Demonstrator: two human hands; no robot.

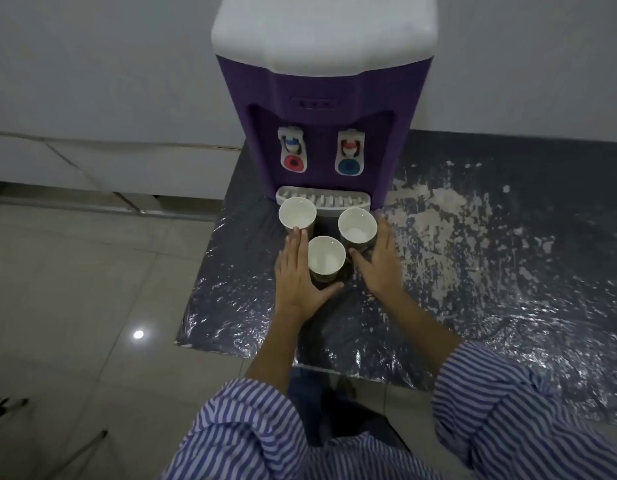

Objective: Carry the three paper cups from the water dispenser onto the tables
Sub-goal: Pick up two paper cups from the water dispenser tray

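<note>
Three white-lined paper cups stand upright and open-mouthed in a tight triangle just in front of the water dispenser [321,98], a little above the middle of the frame. The left rear cup [297,213] and the right rear cup [357,226] sit right at the dispenser's white drip tray [338,201]; the front cup [326,255] stands nearest the camera, between the other two. All three look empty, though the dim light makes that hard to confirm.

The left hand [296,275] lies open, fingers together and stretched forward, along the left side of the front cup, with its thumb curled round the cup's near base and its fingertips reaching the left rear cup. The right hand [379,261] is open too, fingers spread, set against the right side of the right rear cup, its thumb pointing toward the gap between that cup and the front one. Neither hand has closed on a cup; together they bracket the group from both sides.

The dispenser has a purple body, a white top and two taps, one over a red disc at left, one over a blue disc at right. It stands on a dark surface [473,306] covered in wrinkled, glossy film with pale worn patches toward the right. Blue-and-white striped sleeves [508,410] fill the bottom of the frame, and a tiled floor [75,289] lies at left.
</note>
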